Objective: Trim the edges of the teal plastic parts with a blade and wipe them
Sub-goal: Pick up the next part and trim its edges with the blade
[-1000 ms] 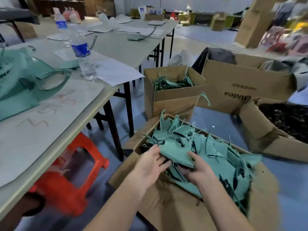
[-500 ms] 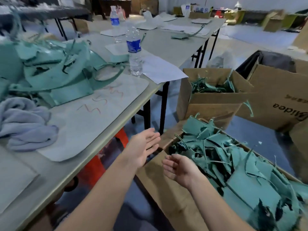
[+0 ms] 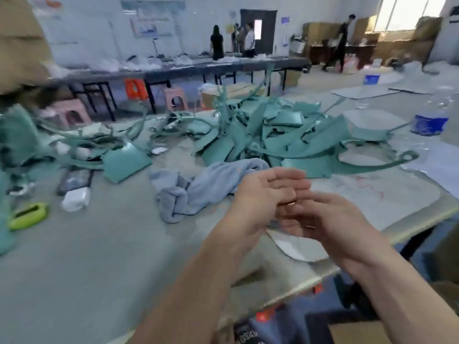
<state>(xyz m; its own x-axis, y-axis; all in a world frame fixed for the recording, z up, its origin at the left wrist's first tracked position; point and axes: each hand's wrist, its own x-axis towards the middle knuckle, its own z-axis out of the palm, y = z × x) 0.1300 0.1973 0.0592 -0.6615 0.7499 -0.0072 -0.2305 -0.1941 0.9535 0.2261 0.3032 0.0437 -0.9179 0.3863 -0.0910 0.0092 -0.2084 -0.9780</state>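
both hands are bare and hold nothing: the left hand (image 3: 267, 192) and right hand (image 3: 325, 219) hang over the near edge of the table (image 3: 99, 256) with fingers straight, the left fingers laid across the right ones as if brushing off, though blur hides whether the palms really touch. the teal plastic parts (image 3: 285, 135) lie heaped on the table beyond the hands, with loose teal strips and loops trailing off to the left, and the blue-grey cloth (image 3: 211, 189) is crumpled just beside the left hand, between it and the heap. this looks like a pause between parts, so the sound move is likely to lift one piece from the near side of the pile, since the loops look tangled and a tug could drag the rest along. then steady it flat, run the blade away from the holding fingers, and wipe with the cloth close at hand. no blade can be made out: the lime-green object (image 3: 27, 216) far left might be a cutter, but it is too smeared to say. the white lump (image 3: 75, 199) near it is unclear too, more teal pieces are cut off at the left edge, and the water bottle (image 3: 432, 117) at right is blurred
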